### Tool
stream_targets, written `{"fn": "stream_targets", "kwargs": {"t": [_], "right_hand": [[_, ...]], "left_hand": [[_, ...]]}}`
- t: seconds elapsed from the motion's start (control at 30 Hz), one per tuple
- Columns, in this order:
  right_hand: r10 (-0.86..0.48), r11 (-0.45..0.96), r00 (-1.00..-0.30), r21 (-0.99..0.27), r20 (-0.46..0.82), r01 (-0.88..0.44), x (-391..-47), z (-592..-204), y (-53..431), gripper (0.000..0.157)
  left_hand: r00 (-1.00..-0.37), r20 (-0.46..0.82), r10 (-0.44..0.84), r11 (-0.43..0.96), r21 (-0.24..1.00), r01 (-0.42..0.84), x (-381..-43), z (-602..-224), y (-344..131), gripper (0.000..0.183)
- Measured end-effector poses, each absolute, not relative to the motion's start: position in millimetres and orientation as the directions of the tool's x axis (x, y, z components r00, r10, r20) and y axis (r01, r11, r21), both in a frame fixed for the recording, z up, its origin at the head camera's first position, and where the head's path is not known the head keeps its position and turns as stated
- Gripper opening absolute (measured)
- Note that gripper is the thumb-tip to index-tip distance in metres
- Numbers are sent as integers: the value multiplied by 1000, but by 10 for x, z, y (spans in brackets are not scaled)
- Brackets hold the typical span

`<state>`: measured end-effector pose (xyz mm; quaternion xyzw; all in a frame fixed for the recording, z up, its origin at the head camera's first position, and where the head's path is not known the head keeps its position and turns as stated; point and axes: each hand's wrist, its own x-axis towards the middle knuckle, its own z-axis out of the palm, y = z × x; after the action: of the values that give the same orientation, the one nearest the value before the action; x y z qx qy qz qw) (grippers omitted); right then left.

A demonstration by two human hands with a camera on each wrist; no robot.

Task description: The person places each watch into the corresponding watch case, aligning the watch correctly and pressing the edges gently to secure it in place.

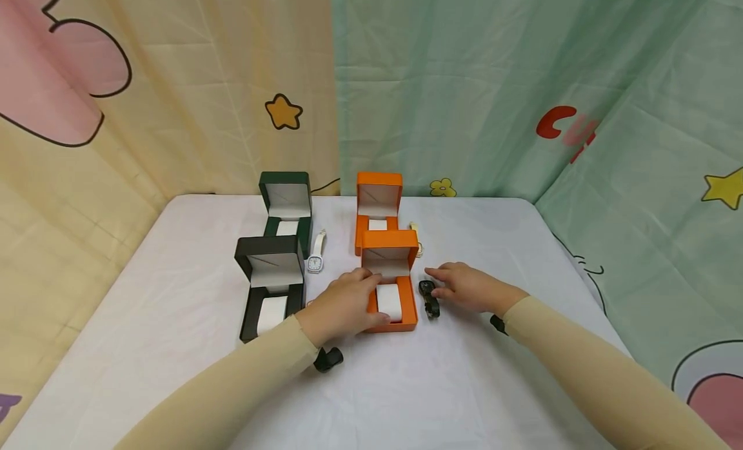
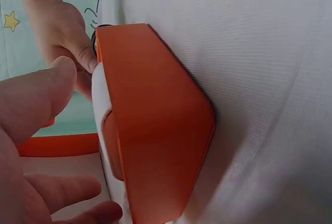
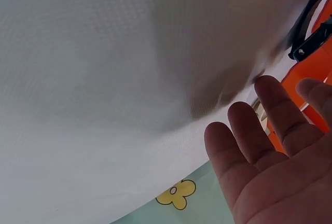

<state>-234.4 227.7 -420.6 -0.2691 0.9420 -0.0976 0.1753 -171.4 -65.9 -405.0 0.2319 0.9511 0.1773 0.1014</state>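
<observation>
Two hands over desk (image 1: 464,392), head view: L hand (image 1: 345,305) spread at front orange box (image 1: 409,302), lid up, white cushion (image 1: 389,303) inside; R hand (image 1: 467,287) next to blk watch (image 1: 429,300), just R of that box. Green box (image 1: 284,177) & blk box (image 1: 267,245), both w/ lids up, stand to L. L wrist view: L thumb & fingers wide apart, nothing gripped. R wrist view: R fingers extended, loosely spread, blk watch near tips; contact unclear.

The bare left hand (image 1: 345,305) partly hides the nearer square orange box (image 1: 409,308). Behind this box, a gold-toned wristwatch (image 1: 420,249) is partly covered; right of it, a black wristwatch (image 1: 429,302) is too small to read.
</observation>
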Motion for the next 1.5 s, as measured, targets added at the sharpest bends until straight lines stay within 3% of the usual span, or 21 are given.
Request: {"fn": "stream_targets", "kwargs": {"t": [0.5,0.87,1.5], "right_hand": [[-604,795,-771,-217,-203,-566,-2320,-4236,2266,45],[-611,790,-767,-203,-196,-578,-2313,-4235,2258,47],[-522,843,-813,-302,-257,-446,-2396,-4299,2168,39]], "left_hand": [[-888,-128,441,856,356,374,-1748,-4136,-587,77],[-899,-112,424,866,341,366,-1762,-4178,-571,73],[-907,-80,414,866,340,366,-1770,-4187,-545,74]]}}
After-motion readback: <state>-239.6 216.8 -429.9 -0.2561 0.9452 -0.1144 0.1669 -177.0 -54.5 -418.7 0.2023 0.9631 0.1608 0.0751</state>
